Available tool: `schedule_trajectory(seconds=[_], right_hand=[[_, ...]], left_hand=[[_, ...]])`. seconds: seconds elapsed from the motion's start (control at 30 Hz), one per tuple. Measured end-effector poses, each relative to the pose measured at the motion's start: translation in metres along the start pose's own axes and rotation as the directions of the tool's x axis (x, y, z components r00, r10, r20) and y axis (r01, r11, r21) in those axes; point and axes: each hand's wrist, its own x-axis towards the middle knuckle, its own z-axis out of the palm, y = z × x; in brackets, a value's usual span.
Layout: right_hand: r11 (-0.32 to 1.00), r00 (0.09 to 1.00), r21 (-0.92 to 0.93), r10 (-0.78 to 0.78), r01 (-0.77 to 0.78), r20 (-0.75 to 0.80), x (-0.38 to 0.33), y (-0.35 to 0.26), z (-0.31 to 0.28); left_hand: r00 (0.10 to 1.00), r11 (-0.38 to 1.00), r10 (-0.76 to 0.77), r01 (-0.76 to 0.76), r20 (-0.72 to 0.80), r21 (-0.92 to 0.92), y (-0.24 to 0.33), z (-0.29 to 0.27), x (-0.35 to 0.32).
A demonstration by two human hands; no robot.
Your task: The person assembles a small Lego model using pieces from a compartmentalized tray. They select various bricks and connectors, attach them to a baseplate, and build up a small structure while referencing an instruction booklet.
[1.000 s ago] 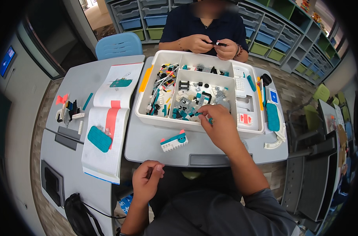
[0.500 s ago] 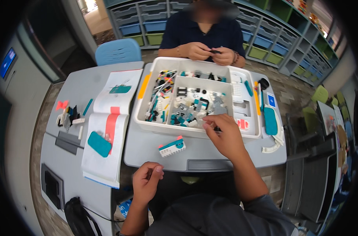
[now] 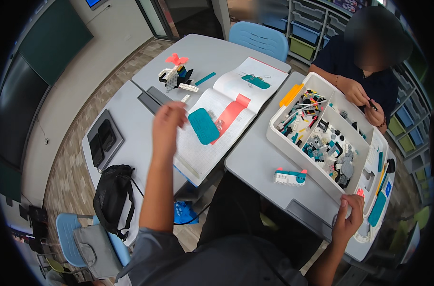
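Note:
My left hand [image 3: 169, 125] is raised by the near-left edge of an open booklet [image 3: 236, 102], its fingers smeared by motion. On the booklet lies a teal rounded plate [image 3: 203, 126], with small clear pieces beside it. Near the front corner of a white sorting box [image 3: 298, 155], my right hand [image 3: 349, 217] has its fingers curled together; whatever they hold, if anything, is too small to make out. A small white, teal and coral brick build [image 3: 290, 177] stands on the table in front of the box. Loose building bricks [image 3: 329, 148] fill its compartments.
Beyond my left hand stands a brick model [image 3: 175, 76] with a coral top, near a teal strip [image 3: 205, 78]. A dark tray [image 3: 105, 139] and a black bag [image 3: 113, 200] are at the left. Across the table, another person's hands [image 3: 364, 102] hold a small dark piece.
The view has swung left. My left hand has moved from the table's front edge up to the booklet's left side. My right hand has drawn back from over the box's bricks.

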Motion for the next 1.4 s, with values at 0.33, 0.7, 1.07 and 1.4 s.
schedule_trajectory(seconds=[0.33, 0.7, 1.07, 1.4], right_hand=[[0.989, 0.988, 0.015, 0.148, -0.148, -0.038, -0.037, 0.018, -0.021], [0.994, 0.994, 0.045, 0.094, -0.097, 0.063, -0.036, 0.013, -0.014], [0.991, 0.99, 0.038, 0.129, -0.131, 0.06, -0.033, 0.003, -0.012], [0.991, 0.988, 0.02, 0.132, -0.134, 0.075, -0.028, 0.001, -0.008]], left_hand=[[0.881, 0.908, -0.386, 0.31, -0.273, -0.282, -0.118, -0.08, 0.148], [0.92, 0.819, -0.383, 0.297, -0.083, -0.491, -0.114, -0.044, 0.155], [0.927, 0.754, -0.374, 0.279, -0.039, -0.594, -0.126, -0.013, 0.173], [0.941, 0.767, -0.339, 0.279, 0.004, -0.578, -0.133, -0.007, 0.201]])
